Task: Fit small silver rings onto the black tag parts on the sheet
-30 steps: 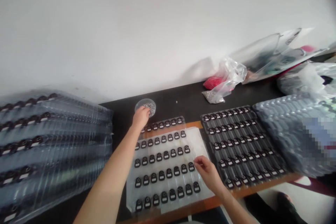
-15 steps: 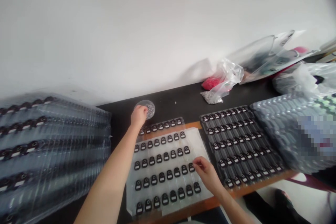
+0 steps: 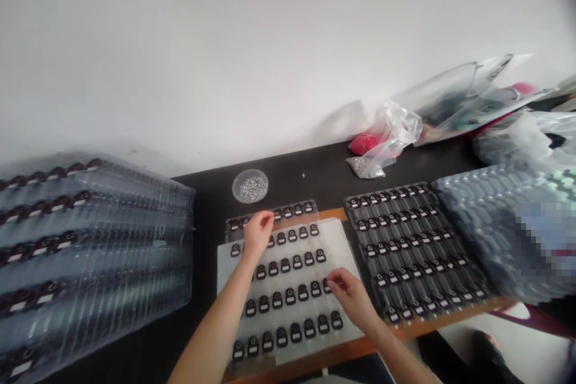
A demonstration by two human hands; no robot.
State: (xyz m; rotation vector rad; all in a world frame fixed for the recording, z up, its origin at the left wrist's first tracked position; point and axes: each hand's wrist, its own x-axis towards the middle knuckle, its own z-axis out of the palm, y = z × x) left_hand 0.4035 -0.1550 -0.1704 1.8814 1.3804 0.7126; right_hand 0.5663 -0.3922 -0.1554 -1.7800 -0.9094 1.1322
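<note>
My left hand is over the upper rows of a clear tray filled with rows of small black pieces. Its fingers are pinched; anything between them is too small to make out. At the tray's right edge, my right hand has thumb and forefinger pressed together beside a black piece of the second row from the front. Whether it grips something is hidden. Behind the tray stands a round clear dish of tiny silvery parts.
Tall stacked trays rise at the left. On the right lie a dark-backed tray of black pieces and more stacked clear trays. Bags of red and silvery parts sit near the wall.
My left hand has moved from the dish towards me and slightly right, over the tray's upper rows. The dish is uncovered. My right hand has stayed nearly in place.
</note>
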